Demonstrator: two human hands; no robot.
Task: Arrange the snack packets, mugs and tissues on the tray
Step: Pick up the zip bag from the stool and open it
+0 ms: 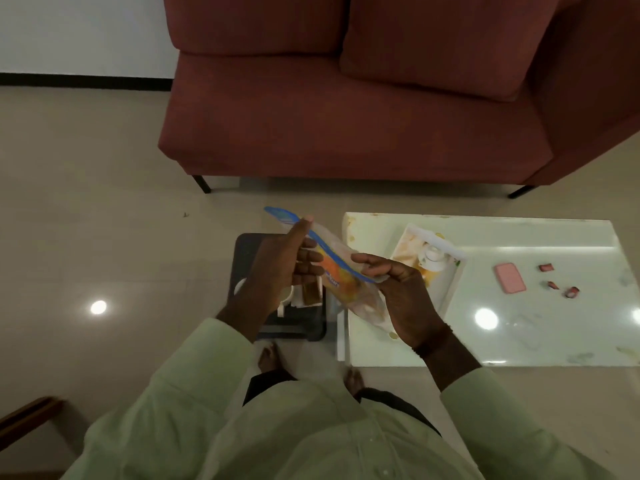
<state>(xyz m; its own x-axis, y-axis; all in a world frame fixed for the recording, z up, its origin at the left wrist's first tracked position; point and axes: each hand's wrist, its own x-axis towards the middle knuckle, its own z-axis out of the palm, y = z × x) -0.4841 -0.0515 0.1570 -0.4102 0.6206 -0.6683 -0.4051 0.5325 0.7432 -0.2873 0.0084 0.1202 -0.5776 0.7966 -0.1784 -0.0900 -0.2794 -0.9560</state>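
Head view: a clear blue-edged plastic snack packet [332,268] is gripped at both ends by left hand [280,268] and right hand [401,292], long axis slanting, above the dark rectangular tray [242,251], which lies directly below, nearer the left hand.

Layout around the fingers [304,258]
Tray [249,251] on floor below them; table [519,334] right; sofa [346,116] behind.

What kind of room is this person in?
Most likely a home living room: a red sofa on a tiled floor, with a low white coffee table in front of it.
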